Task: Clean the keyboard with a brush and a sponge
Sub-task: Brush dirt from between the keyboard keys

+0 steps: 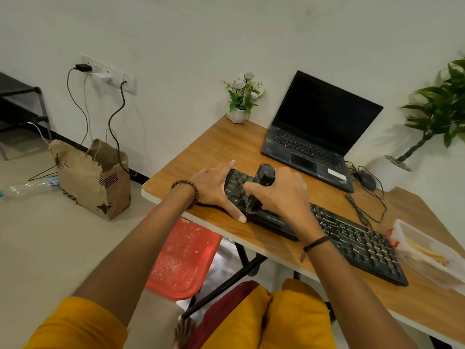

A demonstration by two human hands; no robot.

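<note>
A black keyboard (352, 238) lies diagonally on the wooden table (226, 147), dusted with pale specks. My left hand (216, 190) clasps its left end, thumb on the front edge and fingers over the back. My right hand (279, 195) grips a black brush (264, 175) by its thick handle, held nearly upright. The bristle tip touches the keys at the keyboard's left part. No sponge can be seen.
An open black laptop (319, 137) stands behind the keyboard, with a mouse (366, 180) and cable to its right. A clear plastic container (427, 253) sits at the keyboard's right end. A small flower pot (241, 102) is at the back corner. A red stool (181, 258) stands under the table edge.
</note>
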